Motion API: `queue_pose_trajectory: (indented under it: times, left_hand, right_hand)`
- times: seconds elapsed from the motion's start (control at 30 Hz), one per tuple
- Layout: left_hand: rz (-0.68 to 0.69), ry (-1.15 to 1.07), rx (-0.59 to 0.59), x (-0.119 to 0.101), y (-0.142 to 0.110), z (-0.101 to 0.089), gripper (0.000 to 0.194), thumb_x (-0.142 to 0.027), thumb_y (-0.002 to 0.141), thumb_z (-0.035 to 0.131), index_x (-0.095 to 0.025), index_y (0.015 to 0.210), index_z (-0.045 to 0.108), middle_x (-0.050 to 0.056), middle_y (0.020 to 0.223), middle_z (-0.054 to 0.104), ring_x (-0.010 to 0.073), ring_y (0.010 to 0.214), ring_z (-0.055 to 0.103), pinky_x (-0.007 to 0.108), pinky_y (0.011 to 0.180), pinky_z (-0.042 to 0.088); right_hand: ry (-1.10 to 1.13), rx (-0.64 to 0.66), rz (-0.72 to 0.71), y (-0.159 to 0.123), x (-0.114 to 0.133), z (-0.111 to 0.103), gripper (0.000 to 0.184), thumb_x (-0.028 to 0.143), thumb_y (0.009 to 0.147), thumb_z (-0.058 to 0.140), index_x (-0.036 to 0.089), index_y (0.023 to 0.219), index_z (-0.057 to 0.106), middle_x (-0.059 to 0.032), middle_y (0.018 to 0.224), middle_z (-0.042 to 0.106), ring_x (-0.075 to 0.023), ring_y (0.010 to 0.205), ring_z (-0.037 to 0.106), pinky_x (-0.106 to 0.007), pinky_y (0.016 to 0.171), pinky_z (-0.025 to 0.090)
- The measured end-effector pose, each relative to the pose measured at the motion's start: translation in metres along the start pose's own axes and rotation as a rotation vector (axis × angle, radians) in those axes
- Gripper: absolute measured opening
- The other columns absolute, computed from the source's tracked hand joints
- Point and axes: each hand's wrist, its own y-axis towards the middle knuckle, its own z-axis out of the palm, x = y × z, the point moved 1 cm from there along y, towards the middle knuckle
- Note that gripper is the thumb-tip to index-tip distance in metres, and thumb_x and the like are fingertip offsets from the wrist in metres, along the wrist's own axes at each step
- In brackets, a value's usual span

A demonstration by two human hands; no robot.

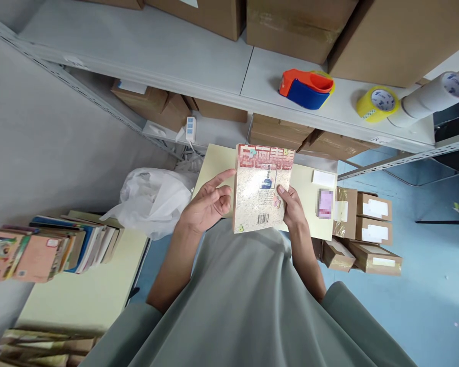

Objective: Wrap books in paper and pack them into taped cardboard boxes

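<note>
A book with a red patterned band across the top and a barcode near the bottom is held up in front of my body. My right hand grips its right edge, thumb on the face and the other fingers hidden behind. At the left edge, my left hand has its index finger stretched towards the spine, and the fingertip looks to be at or touching it. The other fingers of that hand are loosely curled, with nothing visible in them. Below the book lies a pale yellow table.
On the grey shelf ahead are a tape dispenser, a yellow tape roll, white rolls and cartons. Book stacks and a white plastic bag are at left. Small cartons and a phone-like item are at right.
</note>
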Motion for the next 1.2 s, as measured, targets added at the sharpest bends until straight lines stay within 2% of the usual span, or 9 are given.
queue_pose_trajectory:
  times: [0.07, 0.13, 0.4, 0.6, 0.8, 1.03, 1.2]
  left_hand:
    - [-0.004, 0.011, -0.011, -0.001, 0.000, 0.002, 0.076, -0.050, 0.076, 0.094, -0.028, 0.146, 0.073, 0.003, 0.089, 0.076, 0.0152, 0.062, 0.065, 0.030, 0.057, 0.055]
    - [-0.005, -0.001, -0.020, -0.002, -0.001, 0.003, 0.073, -0.044, 0.077, 0.092, -0.029, 0.146, 0.074, 0.003, 0.090, 0.074, 0.0145, 0.062, 0.064, 0.030, 0.058, 0.056]
    - [-0.024, -0.077, 0.007, -0.005, 0.001, 0.010, 0.074, -0.041, 0.077, 0.090, -0.029, 0.148, 0.072, -0.004, 0.077, 0.056, 0.0089, 0.053, 0.051, 0.027, 0.054, 0.049]
    - [-0.056, -0.047, -0.029, -0.006, 0.001, 0.012, 0.069, -0.044, 0.085, 0.083, -0.030, 0.151, 0.069, -0.003, 0.078, 0.054, 0.0099, 0.054, 0.051, 0.028, 0.055, 0.049]
    - [-0.037, -0.067, -0.012, -0.006, 0.004, 0.010, 0.065, -0.046, 0.080, 0.084, -0.029, 0.142, 0.075, -0.002, 0.081, 0.054, 0.0108, 0.056, 0.051, 0.029, 0.055, 0.049]
    - [-0.061, -0.032, -0.028, -0.006, 0.007, 0.007, 0.076, -0.049, 0.087, 0.075, -0.029, 0.159, 0.063, 0.000, 0.082, 0.055, 0.0136, 0.055, 0.054, 0.033, 0.056, 0.051]
    - [-0.059, 0.003, -0.040, -0.007, 0.010, 0.010, 0.079, -0.051, 0.089, 0.071, -0.029, 0.163, 0.059, 0.001, 0.082, 0.056, 0.0155, 0.056, 0.058, 0.035, 0.058, 0.053]
  right_hand:
    - [0.002, -0.005, -0.001, 0.000, 0.000, 0.000, 0.051, 0.067, 0.078, 0.095, 0.026, 0.107, 0.082, -0.0074, 0.112, 0.088, -0.0353, 0.123, 0.080, -0.047, 0.102, 0.068]
    - [-0.010, -0.017, 0.006, 0.000, 0.001, 0.000, 0.054, 0.068, 0.076, 0.095, 0.026, 0.106, 0.082, -0.0076, 0.113, 0.088, -0.0356, 0.123, 0.080, -0.047, 0.101, 0.068]
    - [-0.042, -0.025, 0.012, 0.000, 0.002, 0.000, 0.054, 0.071, 0.075, 0.094, 0.027, 0.103, 0.081, -0.0068, 0.112, 0.088, -0.0354, 0.122, 0.080, -0.047, 0.101, 0.068]
    - [-0.059, -0.032, 0.013, 0.002, -0.001, -0.003, 0.056, 0.072, 0.076, 0.092, 0.027, 0.108, 0.080, -0.0067, 0.114, 0.087, -0.0349, 0.123, 0.080, -0.048, 0.101, 0.067]
    - [-0.046, -0.025, 0.017, 0.003, -0.001, -0.005, 0.056, 0.072, 0.075, 0.093, 0.028, 0.106, 0.081, -0.0061, 0.115, 0.087, -0.0341, 0.123, 0.080, -0.046, 0.101, 0.068]
    - [-0.057, -0.037, 0.025, 0.005, -0.001, -0.008, 0.058, 0.073, 0.076, 0.093, 0.026, 0.108, 0.081, -0.0073, 0.115, 0.087, -0.0352, 0.122, 0.080, -0.047, 0.100, 0.068]
    - [-0.053, -0.041, 0.025, 0.006, -0.003, -0.011, 0.058, 0.074, 0.076, 0.093, 0.027, 0.109, 0.081, -0.0070, 0.113, 0.087, -0.0349, 0.122, 0.080, -0.046, 0.100, 0.068]
